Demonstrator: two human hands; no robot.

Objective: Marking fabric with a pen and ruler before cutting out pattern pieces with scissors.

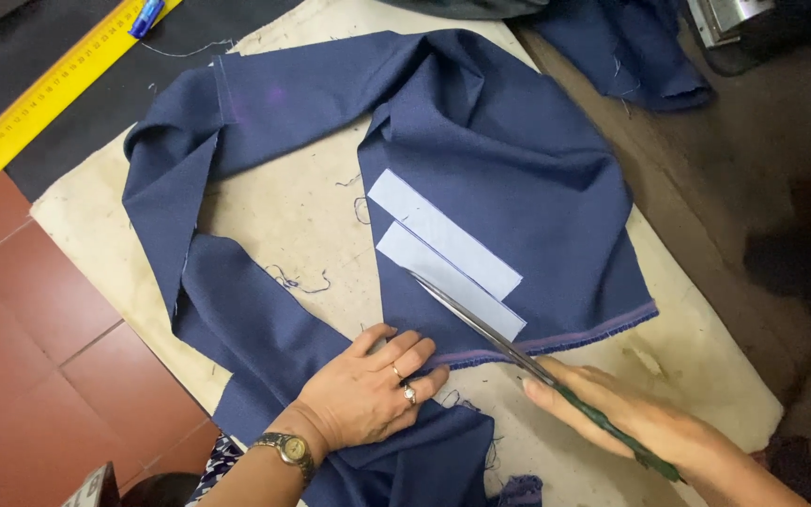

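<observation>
While pressed flat at the near edge of the navy fabric [481, 178], left hand [368, 394], ringed and with a wristwatch [290, 449] at the wrist: fingers spread and open, gripping nothing, only pinning cloth to the cream pad [283, 211]. Just to the right, right hand [631, 422] closed round the dark green handles of long scissors [481, 329], blades nearly together and angled up-left, tips lying at the near end of the lower of two pale rectangular strips [448, 258] laid side by side on the cloth. Step in hand, by the look of it: cutting along or between those strips, barely begun. Next move calls for cloth kept taut under the flat palm, blades kept to the strip's long edge, and no drift into the folded layer beneath. Farther off, loose threads on the pad, more navy cloth [626, 47] at the far right, a yellow ruler [39, 103] with a blue pen [145, 17] at its end on dark cloth, far left.
</observation>
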